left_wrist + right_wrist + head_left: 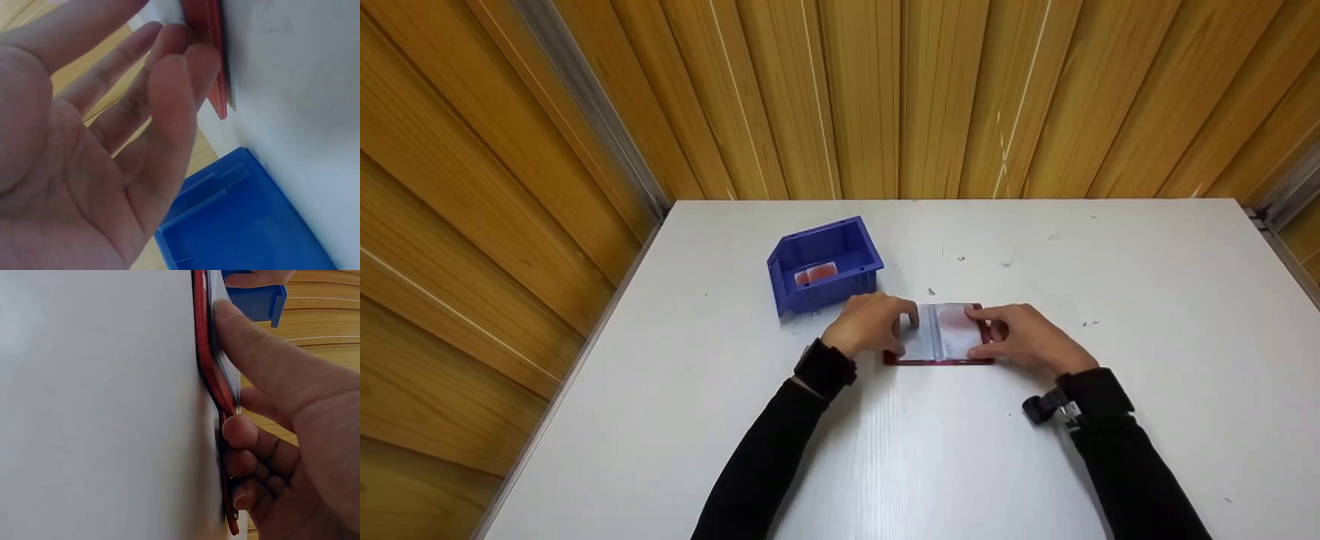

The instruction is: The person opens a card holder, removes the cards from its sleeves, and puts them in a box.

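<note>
A red card holder (937, 363) lies spread on the white table, its clear plastic sleeves (924, 330) facing up and a pale reddish patch showing in the right-hand one. My left hand (871, 324) holds its left side, thumb near the front and bent fingers toward the back. In the left wrist view those fingertips overlap the red stitched cover (216, 84). At the right side my right hand (1027, 337) grips the holder. Its thumb (253, 340) lies on the sleeve while curled fingers (244, 461) meet the red cover's edge in the right wrist view.
Behind my left hand stands a blue bin (829, 289) with a few red-and-white cards (817, 273) inside. Wood-patterned panels (870, 97) border the white table (660, 420) at the back and left. Black straps are on both wrists.
</note>
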`<state>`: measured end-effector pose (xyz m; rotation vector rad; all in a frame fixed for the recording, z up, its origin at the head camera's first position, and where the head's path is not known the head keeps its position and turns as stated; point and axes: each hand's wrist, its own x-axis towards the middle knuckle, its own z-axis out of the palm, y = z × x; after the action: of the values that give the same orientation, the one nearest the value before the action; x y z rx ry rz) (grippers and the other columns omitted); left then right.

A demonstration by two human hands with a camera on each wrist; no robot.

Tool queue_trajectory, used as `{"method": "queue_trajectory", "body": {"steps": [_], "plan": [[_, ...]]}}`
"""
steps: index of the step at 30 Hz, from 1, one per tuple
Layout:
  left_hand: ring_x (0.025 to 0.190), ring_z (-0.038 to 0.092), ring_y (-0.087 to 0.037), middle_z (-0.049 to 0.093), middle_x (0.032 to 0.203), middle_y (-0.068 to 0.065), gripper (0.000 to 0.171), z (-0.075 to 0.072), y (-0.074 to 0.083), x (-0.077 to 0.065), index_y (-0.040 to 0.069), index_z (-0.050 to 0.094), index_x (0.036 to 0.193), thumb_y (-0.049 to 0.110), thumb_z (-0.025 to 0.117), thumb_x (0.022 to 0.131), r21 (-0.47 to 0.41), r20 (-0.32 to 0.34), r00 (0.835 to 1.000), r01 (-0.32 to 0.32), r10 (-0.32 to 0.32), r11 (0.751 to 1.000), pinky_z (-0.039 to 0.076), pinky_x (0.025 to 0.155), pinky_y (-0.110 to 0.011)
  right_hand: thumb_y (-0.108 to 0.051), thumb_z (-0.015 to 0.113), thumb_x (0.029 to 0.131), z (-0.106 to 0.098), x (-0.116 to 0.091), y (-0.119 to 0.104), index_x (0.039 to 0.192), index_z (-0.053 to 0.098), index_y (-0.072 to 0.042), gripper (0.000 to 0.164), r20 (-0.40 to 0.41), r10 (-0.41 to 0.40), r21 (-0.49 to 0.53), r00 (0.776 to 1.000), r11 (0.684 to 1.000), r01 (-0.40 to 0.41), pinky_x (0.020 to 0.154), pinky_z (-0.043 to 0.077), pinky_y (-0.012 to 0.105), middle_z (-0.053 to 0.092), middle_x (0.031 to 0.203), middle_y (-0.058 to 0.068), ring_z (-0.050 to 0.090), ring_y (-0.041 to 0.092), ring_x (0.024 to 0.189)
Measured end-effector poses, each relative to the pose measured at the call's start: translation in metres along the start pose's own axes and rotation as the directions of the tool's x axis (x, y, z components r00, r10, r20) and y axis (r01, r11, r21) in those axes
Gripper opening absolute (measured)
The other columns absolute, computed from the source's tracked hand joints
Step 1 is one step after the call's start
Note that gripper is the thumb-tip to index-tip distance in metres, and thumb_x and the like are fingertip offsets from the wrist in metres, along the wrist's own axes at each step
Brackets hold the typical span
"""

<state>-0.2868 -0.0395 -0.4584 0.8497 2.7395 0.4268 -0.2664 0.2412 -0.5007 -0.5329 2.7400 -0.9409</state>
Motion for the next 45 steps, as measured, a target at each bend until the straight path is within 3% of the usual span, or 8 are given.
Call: {"method": "queue_trajectory", "body": {"steps": [4, 9, 13, 18, 24, 27, 31, 45], "plan": [[0.087, 0.063, -0.015, 0.072, 0.084, 0.002, 0.04, 0.001, -0.001, 0.0, 0.021, 0.074, 0.115, 0.016, 0.09, 0.079, -0.012, 0.0, 1.0, 0.001, -0.001, 1.0, 0.046, 0.082, -0.036, -0.032, 0.091, 0.08, 0.002, 0.001, -0.002, 0.132, 0.072, -0.012, 0.059, -0.016, -0.003, 0.015, 1.0, 1.0, 0.003, 0.069, 0.036, 0.026, 0.053, 0.081, 0.001, 0.047, 0.017, 0.08], [0.086, 0.062, -0.015, 0.072, 0.086, 0.002, 0.04, 0.0, -0.001, -0.001, 0.021, 0.073, 0.116, 0.014, 0.089, 0.08, -0.032, 0.016, 1.0, -0.001, 0.002, 0.999, 0.046, 0.081, -0.034, -0.021, 0.091, 0.08, 0.004, 0.004, -0.004, 0.088, 0.083, -0.012, 0.014, -0.085, -0.034, 0.078, 0.996, 0.996, 0.041, 0.069, 0.04, 0.023, 0.063, 0.08, -0.002, 0.052, 0.015, 0.078], [0.086, 0.061, -0.015, 0.071, 0.089, 0.0, 0.035, -0.003, -0.002, -0.001, 0.02, 0.073, 0.116, 0.016, 0.086, 0.084, -0.05, 0.037, 0.999, -0.007, 0.009, 0.999, 0.047, 0.08, -0.034, -0.017, 0.085, 0.085, 0.004, 0.005, -0.006, 0.075, 0.079, -0.016, 0.012, -0.106, -0.041, 0.114, 0.994, 0.992, 0.053, 0.069, 0.042, 0.022, 0.065, 0.077, -0.005, 0.054, 0.013, 0.076], [0.095, 0.065, -0.019, 0.074, 0.103, -0.005, 0.026, -0.006, -0.001, -0.001, 0.017, 0.07, 0.125, 0.029, 0.068, 0.102, -0.01, 0.027, 1.0, 0.014, -0.014, 1.0, 0.052, 0.09, -0.037, -0.021, 0.074, 0.097, 0.006, 0.006, -0.012, 0.081, 0.078, -0.013, 0.018, -0.072, -0.087, 0.136, 0.994, 0.986, 0.096, 0.07, 0.045, 0.026, 0.066, 0.078, 0.002, 0.057, 0.018, 0.076], [0.097, 0.072, -0.029, 0.074, 0.105, -0.015, 0.062, -0.009, 0.008, -0.003, 0.021, 0.035, 0.16, 0.052, 0.045, 0.108, 0.008, 0.002, 0.993, 0.118, -0.118, 0.993, 0.057, 0.09, -0.041, -0.045, 0.041, 0.111, 0.022, 0.005, -0.028, 0.131, 0.072, -0.022, 0.044, 0.071, -0.109, -0.053, 0.992, 0.992, 0.113, 0.092, 0.051, 0.051, 0.073, 0.121, 0.014, 0.068, 0.034, 0.11], [0.095, 0.071, -0.029, 0.076, 0.105, -0.013, 0.056, -0.007, 0.011, -0.005, 0.03, 0.045, 0.156, 0.041, 0.061, 0.104, 0.121, 0.01, 0.998, 0.065, -0.067, 0.99, 0.057, 0.085, -0.045, -0.042, 0.049, 0.109, 0.027, 0.005, -0.034, 0.138, 0.068, -0.028, 0.037, 0.082, -0.113, -0.193, 0.99, 0.973, 0.127, 0.088, 0.051, 0.051, 0.072, 0.122, 0.011, 0.067, 0.03, 0.104], [0.102, 0.07, -0.023, 0.076, 0.118, -0.003, 0.035, -0.003, 0.01, -0.004, 0.027, 0.071, 0.129, 0.027, 0.075, 0.095, 0.252, 0.018, 1.0, 0.02, -0.025, 0.968, 0.057, 0.086, -0.047, -0.034, 0.062, 0.103, 0.026, 0.005, -0.035, 0.141, 0.065, -0.029, 0.038, 0.078, -0.113, -0.226, 0.99, 0.966, 0.128, 0.079, 0.049, 0.041, 0.072, 0.117, 0.006, 0.061, 0.02, 0.092], [0.083, 0.057, -0.017, 0.072, 0.092, -0.002, 0.014, -0.004, 0.014, -0.003, 0.021, 0.075, 0.103, 0.033, 0.074, 0.096, 0.286, 0.091, 0.995, 0.02, -0.048, 0.958, 0.049, 0.077, -0.039, -0.047, 0.088, 0.079, 0.006, 0.001, -0.008, 0.141, 0.066, -0.029, 0.069, -0.009, 0.017, -0.103, 1.0, 0.995, -0.018, 0.069, 0.033, 0.031, 0.044, 0.075, -0.004, 0.045, 0.017, 0.077]]}}
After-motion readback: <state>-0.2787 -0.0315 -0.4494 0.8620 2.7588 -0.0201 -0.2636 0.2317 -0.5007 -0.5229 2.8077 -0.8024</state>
